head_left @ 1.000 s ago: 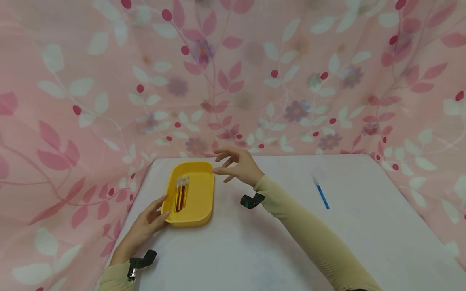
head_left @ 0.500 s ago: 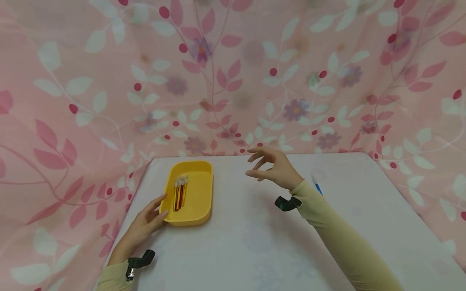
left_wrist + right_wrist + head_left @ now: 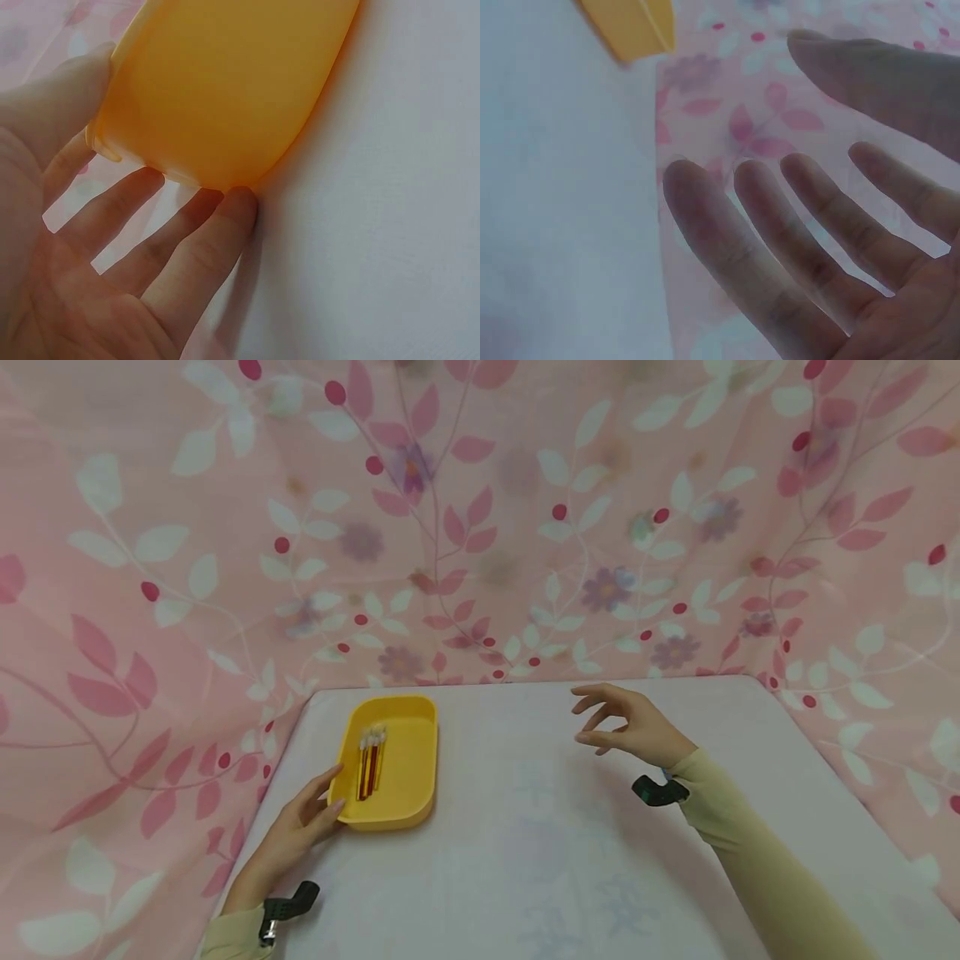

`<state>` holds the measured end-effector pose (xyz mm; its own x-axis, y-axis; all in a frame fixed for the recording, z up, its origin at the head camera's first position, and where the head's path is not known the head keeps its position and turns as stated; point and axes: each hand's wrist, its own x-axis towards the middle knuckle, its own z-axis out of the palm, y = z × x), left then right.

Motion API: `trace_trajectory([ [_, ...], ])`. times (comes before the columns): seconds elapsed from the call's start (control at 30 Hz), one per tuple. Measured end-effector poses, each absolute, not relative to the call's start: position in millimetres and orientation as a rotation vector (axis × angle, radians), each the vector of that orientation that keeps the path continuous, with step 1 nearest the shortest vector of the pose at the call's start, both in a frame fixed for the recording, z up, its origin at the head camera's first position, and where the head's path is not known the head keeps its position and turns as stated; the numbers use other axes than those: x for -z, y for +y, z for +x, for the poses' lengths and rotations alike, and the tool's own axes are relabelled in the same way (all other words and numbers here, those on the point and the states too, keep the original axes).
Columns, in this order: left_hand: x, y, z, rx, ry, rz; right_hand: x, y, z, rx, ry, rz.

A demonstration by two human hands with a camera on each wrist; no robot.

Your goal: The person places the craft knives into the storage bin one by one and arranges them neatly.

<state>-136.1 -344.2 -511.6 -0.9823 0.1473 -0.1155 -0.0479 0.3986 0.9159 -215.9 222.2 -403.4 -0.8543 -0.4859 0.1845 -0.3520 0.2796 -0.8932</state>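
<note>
On the left of the table stands a yellow tray (image 3: 408,760), shallow and round-cornered. Several slim sticks (image 3: 371,764) with whitish tips and red and yellow handles, like small paintbrushes, lie inside it along the left. My left hand (image 3: 296,822) holds the tray's near left corner; in the left wrist view its thumb (image 3: 86,82) is at the rim and its fingers are against the outer wall. My right hand (image 3: 626,722) hovers over the table's right half with nothing in it, fingers loosely bent and spread. A similar blue-handled stick is almost wholly hidden behind the right wrist.
White cloth with faint markings covers the table (image 3: 487,877). A pink floral curtain (image 3: 480,527) hangs close behind the table's far edge and along the sides. Each wrist carries a black camera mount (image 3: 660,791) that juts inward.
My right hand has moved rightward from beside the tray, staying empty, and its wrist now covers the blue-handled stick. The left hand keeps its hold, and the tray stays in place.
</note>
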Motion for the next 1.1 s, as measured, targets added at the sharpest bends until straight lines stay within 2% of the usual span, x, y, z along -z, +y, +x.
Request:
trace_trajectory([
  [0.63,512,-343,-138,-1.562,2.5,0.072,455,319,-205,1.468,2.616,-0.62],
  [1.1,511,-343,-137,-1.545,2.488,0.045,493,351,-215,1.436,2.711,-0.359],
])
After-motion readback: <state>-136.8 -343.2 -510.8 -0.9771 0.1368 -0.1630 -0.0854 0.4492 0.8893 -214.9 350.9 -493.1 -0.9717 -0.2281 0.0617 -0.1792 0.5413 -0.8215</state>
